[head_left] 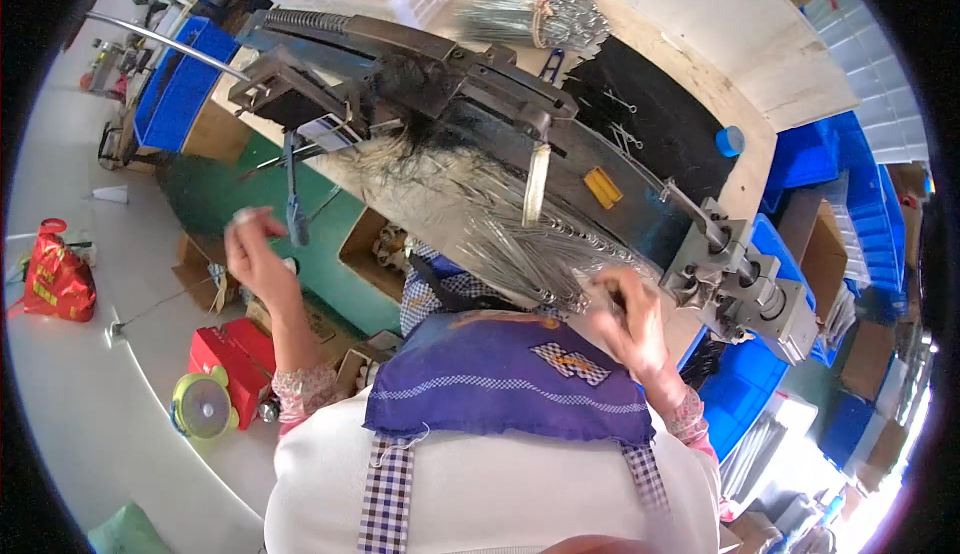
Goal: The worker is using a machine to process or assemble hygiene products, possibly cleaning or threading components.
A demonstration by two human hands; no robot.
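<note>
My left hand (258, 252) is raised beside the blue-handled lever (295, 216) of a dark metal bench machine (420, 69). Its fingers are loosely bent and apart, with nothing visible in them; a gap separates them from the lever. On the right, my right hand (632, 322) is at the near end of a bundle of thin metal wires (525, 259) on the bench edge. Thumb and fingers look parted, somewhat blurred, and no held wire can be made out. A pale metal handle (537, 184) hangs down from the machine above the wires.
A second tied wire bundle (535, 14) lies at the back. Bent wire pieces (625, 134), a yellow block (602, 187) and a blue tape roll (730, 140) are on the bench. A metal clamp unit (740, 279) stands right; blue bins (800, 164) flank the bench.
</note>
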